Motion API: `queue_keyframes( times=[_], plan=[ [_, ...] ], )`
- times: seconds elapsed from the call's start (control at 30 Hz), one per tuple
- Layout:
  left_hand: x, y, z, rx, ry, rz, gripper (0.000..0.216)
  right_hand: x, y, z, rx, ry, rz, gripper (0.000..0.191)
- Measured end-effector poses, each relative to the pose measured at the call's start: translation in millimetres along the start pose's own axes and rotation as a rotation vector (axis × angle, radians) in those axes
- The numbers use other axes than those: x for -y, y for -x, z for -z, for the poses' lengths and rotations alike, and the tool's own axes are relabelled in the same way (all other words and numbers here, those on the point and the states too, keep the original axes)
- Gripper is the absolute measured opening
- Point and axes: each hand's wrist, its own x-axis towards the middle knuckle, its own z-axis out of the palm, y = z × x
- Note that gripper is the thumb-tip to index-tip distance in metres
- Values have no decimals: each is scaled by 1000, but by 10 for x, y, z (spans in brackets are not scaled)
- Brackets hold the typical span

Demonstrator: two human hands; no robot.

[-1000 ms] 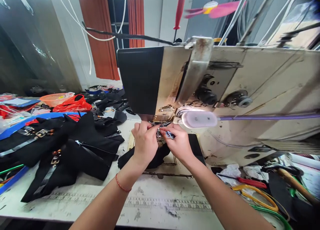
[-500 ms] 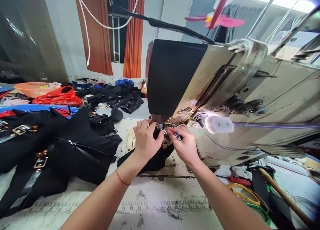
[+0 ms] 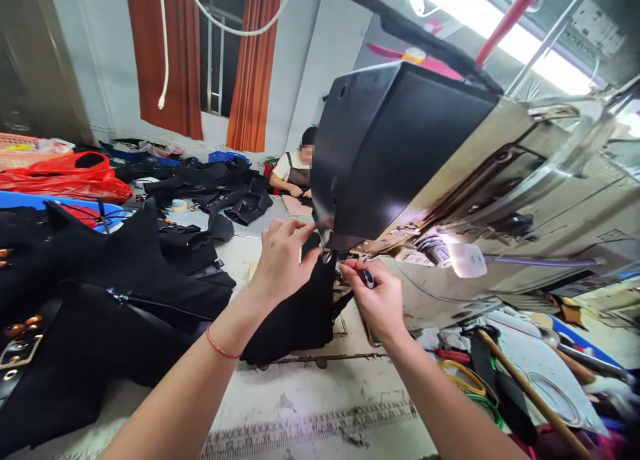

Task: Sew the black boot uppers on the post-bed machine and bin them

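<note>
Sewing machine with 2 bare hands at work. Left hand: thumb and index finger parted, tips beside the lower end of the machine's black head; contact cannot be told. Right hand: fingers curled around a small tool, thumb and index tips close together; whether they pinch anything cannot be told. Black cloth: on the machine bed, below the left hand. Lamp: lit. Ruler: numbered scale along the table, figures too small for sure reading. Dark lettering on the machine: illegible. Left: black pieces, red bag.
</note>
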Motion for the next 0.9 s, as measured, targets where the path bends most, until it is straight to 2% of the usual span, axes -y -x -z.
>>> queue_keyframes(
  times=[0.23, 0.37, 0.43, 0.5, 0.57, 0.63, 0.77, 0.9],
  plan=[
    [92, -83, 187, -81, 27, 22, 32, -36, 18, -21, -29, 71, 4, 14],
    [93, -101, 243, -68, -10, 59, 15, -15, 29, -40, -46, 94, 14, 12],
    [48, -86, 266, -20, -56, 71, 10, 7, 31, -51, -52, 100, 17, 11],
    [-29, -51, 267, 83, -73, 59, 11, 26, 32, -59, -56, 99, 18, 10],
    [-129, -1, 227, 201, -47, 26, 12, 36, 34, -59, -53, 88, 17, 10],
    [-233, 56, 141, 237, -19, 5, 12, 33, 39, -43, -34, 50, 18, 12],
    [-376, 153, -89, 58, -35, -1, 16, -14, 92, 84, 9, -97, 34, 18],
    [-414, 192, -223, -81, -35, 17, 17, -142, 284, 335, -44, -152, 12, 18]
  ],
)
